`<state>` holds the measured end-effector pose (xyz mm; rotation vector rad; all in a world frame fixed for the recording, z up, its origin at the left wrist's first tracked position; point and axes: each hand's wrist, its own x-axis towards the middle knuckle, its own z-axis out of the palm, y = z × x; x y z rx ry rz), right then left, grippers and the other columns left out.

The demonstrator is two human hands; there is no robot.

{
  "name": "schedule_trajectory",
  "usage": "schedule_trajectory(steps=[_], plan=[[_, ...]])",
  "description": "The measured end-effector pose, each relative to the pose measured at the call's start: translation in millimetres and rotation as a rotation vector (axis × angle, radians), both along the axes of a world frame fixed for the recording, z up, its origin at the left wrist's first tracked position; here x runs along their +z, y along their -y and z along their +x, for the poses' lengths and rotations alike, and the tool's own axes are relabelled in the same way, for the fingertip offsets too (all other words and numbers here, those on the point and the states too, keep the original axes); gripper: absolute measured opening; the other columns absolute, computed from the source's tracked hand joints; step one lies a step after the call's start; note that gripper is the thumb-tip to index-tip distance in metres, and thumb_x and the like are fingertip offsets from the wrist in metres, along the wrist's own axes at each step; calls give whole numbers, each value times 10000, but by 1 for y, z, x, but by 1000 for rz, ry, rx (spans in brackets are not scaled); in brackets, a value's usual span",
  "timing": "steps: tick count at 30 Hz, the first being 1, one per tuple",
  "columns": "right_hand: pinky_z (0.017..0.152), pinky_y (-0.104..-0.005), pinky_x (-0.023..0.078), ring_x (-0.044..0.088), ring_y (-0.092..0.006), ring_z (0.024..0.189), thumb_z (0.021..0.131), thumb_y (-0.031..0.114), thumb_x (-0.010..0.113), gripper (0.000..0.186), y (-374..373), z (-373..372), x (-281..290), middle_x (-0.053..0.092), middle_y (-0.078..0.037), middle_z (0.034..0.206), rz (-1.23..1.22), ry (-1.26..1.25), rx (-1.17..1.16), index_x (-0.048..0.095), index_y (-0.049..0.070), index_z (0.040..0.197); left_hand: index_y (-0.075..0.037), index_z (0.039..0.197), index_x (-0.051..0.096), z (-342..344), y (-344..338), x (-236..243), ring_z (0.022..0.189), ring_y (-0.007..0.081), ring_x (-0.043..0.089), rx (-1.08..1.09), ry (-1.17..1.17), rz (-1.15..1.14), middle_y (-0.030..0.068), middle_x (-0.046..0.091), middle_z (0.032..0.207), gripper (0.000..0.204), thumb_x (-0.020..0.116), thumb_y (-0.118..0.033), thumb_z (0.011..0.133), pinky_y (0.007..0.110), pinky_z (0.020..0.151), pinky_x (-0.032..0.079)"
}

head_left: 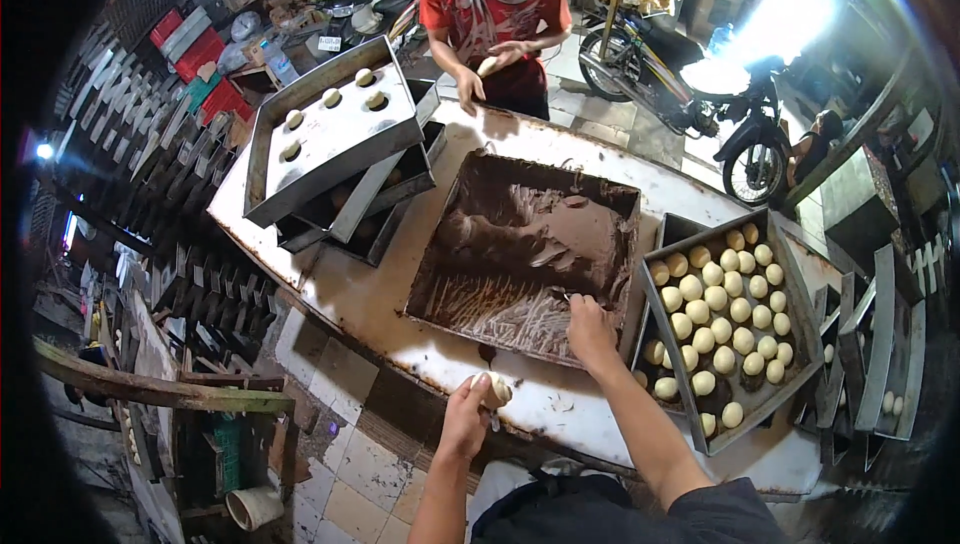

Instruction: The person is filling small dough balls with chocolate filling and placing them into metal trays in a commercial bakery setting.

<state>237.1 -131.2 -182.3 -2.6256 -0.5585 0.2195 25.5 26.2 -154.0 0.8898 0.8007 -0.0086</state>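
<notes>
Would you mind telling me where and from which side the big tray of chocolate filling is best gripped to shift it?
Probably by the upright rim of the chocolate tray, on its left and right sides together: it is wide, shallow and smeared inside, so only the walls offer clean hold. The right hand already reaches in over the near edge, while the left hand holds a dough ball; free both first.

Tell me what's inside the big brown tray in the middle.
The brown tray holds smeared chocolate filling. The right hand reaches in at its near edge, hiding what its fingertips touch.
</notes>
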Motion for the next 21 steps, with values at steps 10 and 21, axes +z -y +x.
schedule_trajectory(steps=[10, 21], plan=[[799, -527, 545, 687, -452, 955, 890, -29, 537, 266, 12, 15, -26, 683, -240, 1036, 166, -154, 71, 617, 7, 1140, 7, 1211, 648, 53, 14, 4, 968, 181, 685, -38, 40, -63, 78, 707, 1073, 332, 564, -284, 1076, 342, 855, 571], [708, -335, 532, 671, -254, 761, 906, 13, 710, 108, 57, -132, 42, 679, -146, 853, 922, -56, -217, 686, -24, 1005, 45, 1287, 573, 70, 52, 23, 1073, 320, 685, -56, 166, -336, 192, 681, 1195, 449, 401, -335, 1120, 477, 1010, 544]])
